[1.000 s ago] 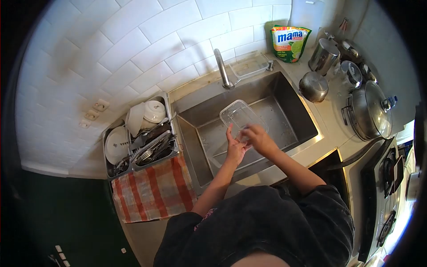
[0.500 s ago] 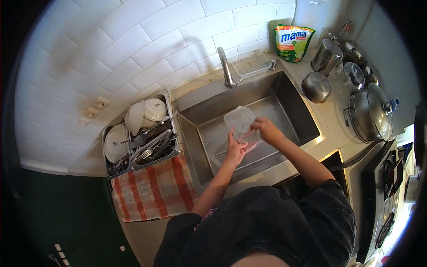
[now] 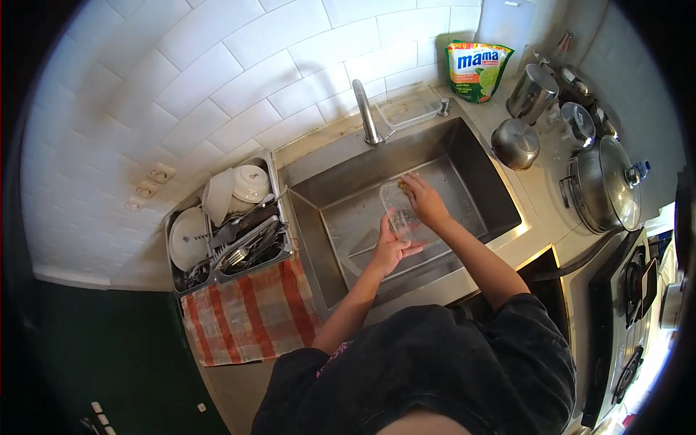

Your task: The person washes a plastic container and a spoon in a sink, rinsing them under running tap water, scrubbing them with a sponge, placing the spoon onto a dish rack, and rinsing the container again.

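Observation:
Over the steel sink [image 3: 348, 230], my left hand [image 3: 392, 248] supports a clear plastic container [image 3: 396, 210] from below, with the thumb along its near left side. My right hand [image 3: 426, 203] is closed round a small yellowish thing [image 3: 402, 185], probably a sponge, at the container's far edge. Most of that thing is hidden by the fingers. The faucet [image 3: 365, 112] stands behind the container, and no stream of water shows beneath it.
A dish rack [image 3: 214, 271] with plates and cutlery stands left, above a checked cloth [image 3: 246, 313]. Behind the sink are a clear tray [image 3: 407, 109] and a green pouch [image 3: 475, 72]. A small pot [image 3: 515, 143], a large lidded pot [image 3: 605, 181] and a stove [image 3: 616, 333] are right.
The container has tilted and turned in my left hand. My right hand has moved from its near right part up to its far edge, and the yellowish thing now shows at the fingertips.

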A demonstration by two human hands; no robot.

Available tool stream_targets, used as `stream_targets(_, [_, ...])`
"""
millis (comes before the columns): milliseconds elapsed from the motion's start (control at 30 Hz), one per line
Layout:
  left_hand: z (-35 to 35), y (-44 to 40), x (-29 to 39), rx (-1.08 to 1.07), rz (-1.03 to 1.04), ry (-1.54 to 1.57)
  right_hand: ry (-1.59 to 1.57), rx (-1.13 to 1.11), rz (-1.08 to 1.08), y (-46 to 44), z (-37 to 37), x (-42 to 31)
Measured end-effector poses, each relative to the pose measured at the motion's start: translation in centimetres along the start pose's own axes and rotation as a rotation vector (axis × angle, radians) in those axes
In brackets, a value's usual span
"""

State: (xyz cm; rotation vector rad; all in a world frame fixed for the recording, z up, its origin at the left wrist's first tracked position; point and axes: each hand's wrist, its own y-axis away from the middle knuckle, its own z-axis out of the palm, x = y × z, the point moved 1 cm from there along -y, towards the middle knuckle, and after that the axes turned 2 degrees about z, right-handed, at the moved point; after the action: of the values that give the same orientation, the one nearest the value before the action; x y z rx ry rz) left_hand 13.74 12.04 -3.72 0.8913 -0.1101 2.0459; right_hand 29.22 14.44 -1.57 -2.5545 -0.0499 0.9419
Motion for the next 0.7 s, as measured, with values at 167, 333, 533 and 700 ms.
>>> stream_targets(167, [-0.5,-0.4,-1.4,0.073,0.066,-0.095,-0.108,-0.113,-0.138,1.0,1.3,-3.3])
stream_targets(333, [-0.2,0.8,0.7,-0.004,0.011,-0.110,-0.012,0.061,0.059,-0.3,1.5,1.0])
stream_targets(533, [-1.1,0.0,-0.3,0.092,0.040,-0.088,-0.119,-0.055,-0.092,2.2,1.3,-3.4])
stream_targets(700, [-0.1,0.1,-0.2,-0.042,-0.007,-0.120,-0.038,0.078,0.121,-0.8,0.7,-1.2])
